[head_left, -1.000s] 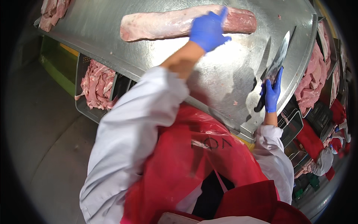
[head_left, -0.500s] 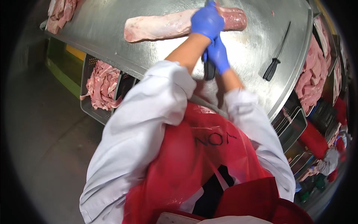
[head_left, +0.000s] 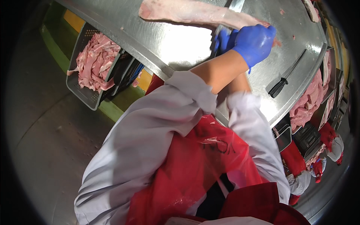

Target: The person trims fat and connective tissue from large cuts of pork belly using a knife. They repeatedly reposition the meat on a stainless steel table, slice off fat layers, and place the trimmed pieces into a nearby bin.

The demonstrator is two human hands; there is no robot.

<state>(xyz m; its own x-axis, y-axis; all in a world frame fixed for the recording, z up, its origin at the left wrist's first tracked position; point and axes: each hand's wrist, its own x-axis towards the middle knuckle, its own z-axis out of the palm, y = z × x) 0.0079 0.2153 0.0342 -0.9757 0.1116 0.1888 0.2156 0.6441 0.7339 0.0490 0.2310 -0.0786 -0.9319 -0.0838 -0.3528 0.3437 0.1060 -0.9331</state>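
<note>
A long, pale piece of meat (head_left: 195, 12) resembling a loin lies across the steel table (head_left: 150, 47). My blue-gloved left hand (head_left: 255, 44) is closed over its reddish right end. Crossed beneath my left forearm, my right hand (head_left: 227, 39), also gloved in blue, grips a knife (head_left: 236, 5). The blade shows beyond the meat's far edge and again close to my fingers; meat covers its middle. Much of my right hand and the knife's handle is hidden. To the right, a second, narrow knife with a black handle (head_left: 278, 87) rests on the table.
A grey perforated crate (head_left: 85, 95) of meat strips (head_left: 96, 62) stands below the table's left edge. Past the right edge are more cut meat (head_left: 309, 98) and dark crates. Small scraps dot the tabletop. Other people in red and white (head_left: 335, 147) are at far right.
My left hand has moved right along the meat to its end. My right hand now sits left of it, with the blade in sight. The view has shifted, so the meat appears higher.
</note>
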